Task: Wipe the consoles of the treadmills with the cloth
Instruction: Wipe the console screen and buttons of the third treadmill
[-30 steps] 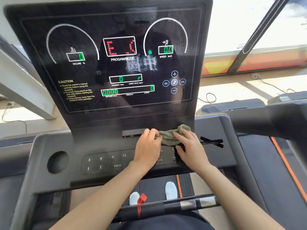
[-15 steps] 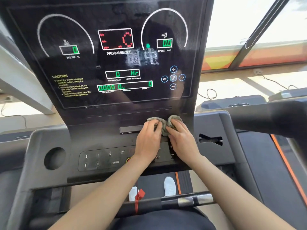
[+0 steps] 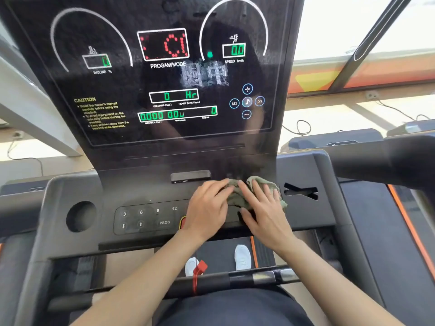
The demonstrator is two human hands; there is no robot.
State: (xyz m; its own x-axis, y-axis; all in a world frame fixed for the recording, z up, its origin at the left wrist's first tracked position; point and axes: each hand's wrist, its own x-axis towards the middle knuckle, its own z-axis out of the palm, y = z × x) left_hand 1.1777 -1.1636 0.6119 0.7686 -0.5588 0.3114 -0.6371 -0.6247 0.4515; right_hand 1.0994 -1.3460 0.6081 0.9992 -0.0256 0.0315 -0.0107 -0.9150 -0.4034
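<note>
Both the left hand (image 3: 207, 209) and right hand (image 3: 267, 214) press the cloth (image 3: 235, 200) flat on the console (image 3: 146, 189), grip wide; firm, overlapping strokes should clean evenly

Bright window (image 3: 329, 20) upper right, dark diagonal strut (image 3: 367, 41) across it; cables (image 3: 297, 125) on pale floor (image 3: 329, 114).

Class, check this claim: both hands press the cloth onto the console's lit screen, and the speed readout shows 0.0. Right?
No. The head view shows the left hand and right hand pressing the cloth onto the ledge below the lit screen, not onto it. The speed readout does show 0.0.
</note>
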